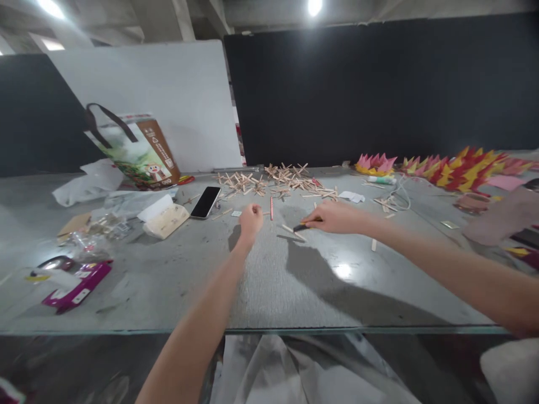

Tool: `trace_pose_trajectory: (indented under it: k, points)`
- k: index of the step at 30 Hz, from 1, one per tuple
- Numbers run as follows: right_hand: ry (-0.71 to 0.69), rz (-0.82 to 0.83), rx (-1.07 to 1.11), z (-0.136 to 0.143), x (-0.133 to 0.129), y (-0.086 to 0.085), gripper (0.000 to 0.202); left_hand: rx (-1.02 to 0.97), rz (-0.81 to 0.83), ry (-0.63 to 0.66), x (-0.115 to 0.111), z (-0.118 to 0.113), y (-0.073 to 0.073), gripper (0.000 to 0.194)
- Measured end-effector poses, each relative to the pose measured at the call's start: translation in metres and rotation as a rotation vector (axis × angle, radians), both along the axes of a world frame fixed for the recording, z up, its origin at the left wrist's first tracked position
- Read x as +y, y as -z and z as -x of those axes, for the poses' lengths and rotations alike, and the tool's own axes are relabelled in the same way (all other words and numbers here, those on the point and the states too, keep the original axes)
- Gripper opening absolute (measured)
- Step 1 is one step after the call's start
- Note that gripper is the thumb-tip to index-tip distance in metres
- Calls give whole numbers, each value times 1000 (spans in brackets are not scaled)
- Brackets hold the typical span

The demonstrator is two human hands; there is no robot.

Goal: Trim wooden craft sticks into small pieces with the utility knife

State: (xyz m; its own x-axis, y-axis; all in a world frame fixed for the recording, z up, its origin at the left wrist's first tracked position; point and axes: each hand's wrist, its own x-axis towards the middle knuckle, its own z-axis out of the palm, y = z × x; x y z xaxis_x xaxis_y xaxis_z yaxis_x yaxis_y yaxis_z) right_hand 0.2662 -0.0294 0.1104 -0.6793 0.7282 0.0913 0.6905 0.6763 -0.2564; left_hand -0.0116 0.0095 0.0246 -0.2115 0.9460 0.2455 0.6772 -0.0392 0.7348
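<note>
My left hand (pixel 251 220) is closed above the middle of the table, its fingertips pinched together. A thin wooden stick end (pixel 266 213) shows beside those fingers; whether they grip it I cannot tell. In my right hand (pixel 330 217), closed with its palm down, is a short black-and-yellow tool (pixel 300 227) pointing left. Just under the tool's tip, a flat wooden stick (pixel 295 233) lies slantwise on the table. Between the hands and slightly farther off lies a narrow red-and-white patterned strip (pixel 272 208). Behind both hands spreads a heap of crossed wooden sticks (pixel 290 178).
A phone (pixel 206 202), a paper-wrapped block (pixel 166 220), a printed carrier bag (pixel 141 151) and a purple item (pixel 78 286) are on the left. To the right are a loose stick (pixel 374 244), a white cable (pixel 400 193) and red-yellow folded paper pieces (pixel 467 171). The table edge (pixel 269 330) is nearest me.
</note>
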Motion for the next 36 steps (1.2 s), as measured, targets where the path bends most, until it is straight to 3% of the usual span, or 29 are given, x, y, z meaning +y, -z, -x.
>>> trace_pose_trajectory:
  k: [2,5,9,12,15,20,25,32,36]
  points:
    - [134,13,176,-9,-6,23,42,-25,-10,-29,-1,3,-3,37]
    - [278,79,458,-14,-21,56,54,-58,0,63,-8,-5,-5,39]
    - [257,187,578,-9,-40,75,57,-51,3,305,-21,-26,-5,50]
    - [231,171,610,-3,-46,76,54,42,13,503,-30,-36,-6,66]
    - [223,127,589,1,-48,75,52,83,16,597,-37,-42,-8,64]
    - [209,60,568,7,-55,77,48,1,33,589,-46,-52,-11,54]
    - [199,11,523,9,-62,74,48,-33,14,592,-49,-58,-5,39]
    - [155,-74,376,-2,-59,65,44,126,7,629,-54,-59,-3,35]
    - [167,-54,394,-1,-60,68,45,-35,35,578,-56,-65,-1,31]
